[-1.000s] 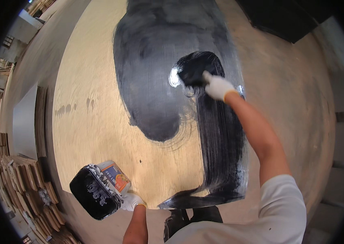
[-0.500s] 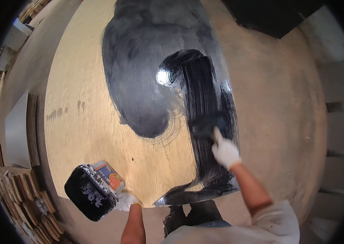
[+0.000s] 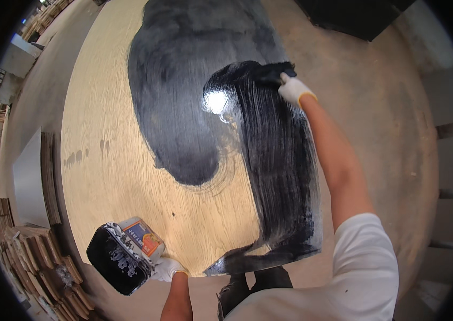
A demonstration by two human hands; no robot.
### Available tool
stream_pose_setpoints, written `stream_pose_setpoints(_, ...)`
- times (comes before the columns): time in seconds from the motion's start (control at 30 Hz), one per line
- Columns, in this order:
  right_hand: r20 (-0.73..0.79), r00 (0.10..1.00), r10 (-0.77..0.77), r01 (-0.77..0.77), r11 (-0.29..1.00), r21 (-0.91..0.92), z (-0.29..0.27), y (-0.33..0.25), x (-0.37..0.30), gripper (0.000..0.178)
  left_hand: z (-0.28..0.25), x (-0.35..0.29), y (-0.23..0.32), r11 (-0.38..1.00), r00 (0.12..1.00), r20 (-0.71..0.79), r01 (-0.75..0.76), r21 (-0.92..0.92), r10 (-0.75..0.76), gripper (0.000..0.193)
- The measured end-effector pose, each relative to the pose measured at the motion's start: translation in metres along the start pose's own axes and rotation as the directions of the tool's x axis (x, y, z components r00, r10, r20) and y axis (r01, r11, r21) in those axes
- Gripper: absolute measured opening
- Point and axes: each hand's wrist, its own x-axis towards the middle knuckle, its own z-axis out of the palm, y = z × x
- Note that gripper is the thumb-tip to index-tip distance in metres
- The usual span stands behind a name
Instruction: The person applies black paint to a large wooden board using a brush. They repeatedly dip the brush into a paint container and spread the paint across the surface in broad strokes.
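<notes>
In a white glove, my right hand (image 3: 294,90) is closed around the handle of a wide brush (image 3: 275,73) black with paint. The brush presses on the far right part of a wooden board (image 3: 108,176), at the upper end of a wet, streaky band of black paint (image 3: 277,166). My left hand (image 3: 167,269), also gloved, grips a tilted bucket (image 3: 139,235) at the board's near left edge. Its black-coated inside (image 3: 119,262) faces me; my left fingers are partly hidden behind it.
Duller black paint (image 3: 178,107) covers the board's far middle; bare wood grain shows at left and near centre. Stacked wooden pieces (image 3: 42,262) and leaning panels (image 3: 31,179) stand on the left. A dark slab (image 3: 349,18) lies at the far right, beyond the brown floor (image 3: 381,123).
My right hand has swept the brush away from me, from the middle of the right-hand band to its far end. My left hand and the bucket have stayed nearly still.
</notes>
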Motion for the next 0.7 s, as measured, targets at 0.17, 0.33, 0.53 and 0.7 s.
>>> stream_pose_setpoints(0.17,-0.012,1.0,0.004,-0.003,0.997,0.08,0.008,0.007,-0.031,0.045,-0.001,-0.006,-0.004,0.997,0.995,-0.083,-0.053,-0.052,0.049,0.069)
stream_pose_setpoints(0.33,0.05,0.984,0.173,-0.175,0.984,0.031,0.041,0.025,-0.203,0.071,0.002,-0.002,-0.004,0.998,0.998,-0.044,-0.042,-0.036,0.04,0.072)
stream_pose_setpoints(0.53,0.266,0.895,0.358,-0.359,0.932,-0.048,0.061,0.01,-0.33,0.076,0.017,0.013,-0.015,0.998,0.997,-0.075,-0.039,-0.047,0.035,0.073)
stream_pose_setpoints(0.7,0.069,0.979,0.193,-0.198,0.978,0.065,0.047,0.022,-0.213,0.071,0.016,0.007,-0.01,0.997,0.997,-0.049,-0.056,-0.046,0.054,0.067)
